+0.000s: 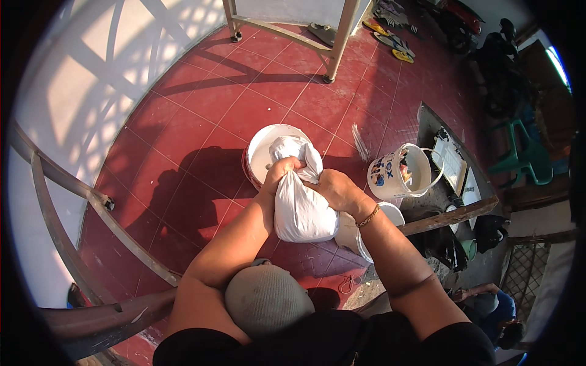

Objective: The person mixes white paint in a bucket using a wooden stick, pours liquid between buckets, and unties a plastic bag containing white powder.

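A white cloth bundle [305, 216] with a bulging lower part hangs in front of me. My left hand [282, 172] is closed on its gathered, twisted neck, and my right hand [334, 190] grips it just to the right, wearing a bracelet on that wrist. The top of the cloth lies over a round white tub [259, 146] with white contents. Behind the bundle's lower right stands another white container [381, 235], partly hidden. A white printed bucket [384, 177] with a handle stands right of my right hand.
Metal frames stand left [97, 201] and at top [332, 55]. Sandals [394, 46], dark motorbikes [494, 67] and a green chair [525, 158] are along the right. A plank [464, 213] lies beside trays [452, 158]. Another person [494, 311] in blue is at lower right.
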`<state>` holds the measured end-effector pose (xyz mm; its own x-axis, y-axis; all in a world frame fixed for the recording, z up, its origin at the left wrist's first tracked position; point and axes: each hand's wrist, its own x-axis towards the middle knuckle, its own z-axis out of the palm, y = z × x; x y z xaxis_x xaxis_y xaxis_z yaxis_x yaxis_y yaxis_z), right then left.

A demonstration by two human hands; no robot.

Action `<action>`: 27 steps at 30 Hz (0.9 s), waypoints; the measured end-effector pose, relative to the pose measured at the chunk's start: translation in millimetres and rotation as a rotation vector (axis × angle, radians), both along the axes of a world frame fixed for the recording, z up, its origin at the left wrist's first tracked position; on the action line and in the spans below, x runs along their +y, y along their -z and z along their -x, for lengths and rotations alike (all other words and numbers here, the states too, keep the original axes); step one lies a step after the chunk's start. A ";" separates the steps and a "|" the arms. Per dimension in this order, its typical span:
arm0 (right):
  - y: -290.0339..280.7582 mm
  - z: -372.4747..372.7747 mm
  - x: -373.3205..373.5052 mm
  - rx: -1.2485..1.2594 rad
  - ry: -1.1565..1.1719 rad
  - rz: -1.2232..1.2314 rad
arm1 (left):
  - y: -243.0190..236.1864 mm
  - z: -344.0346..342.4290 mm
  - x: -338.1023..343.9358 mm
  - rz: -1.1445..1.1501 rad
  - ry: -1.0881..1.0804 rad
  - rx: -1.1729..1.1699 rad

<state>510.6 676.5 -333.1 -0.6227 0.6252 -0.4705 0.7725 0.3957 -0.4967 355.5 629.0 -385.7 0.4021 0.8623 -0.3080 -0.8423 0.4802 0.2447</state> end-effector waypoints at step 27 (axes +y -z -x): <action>-17.6 -8.9 -18.9 0.284 0.318 0.110 | -25.7 -9.5 5.4 -0.003 -0.225 0.321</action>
<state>519.5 657.6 -315.5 -0.5218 0.7625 -0.3826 0.6741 0.0937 -0.7327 365.1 634.4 -360.1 0.0863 0.9191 -0.3845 -0.8072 0.2907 0.5138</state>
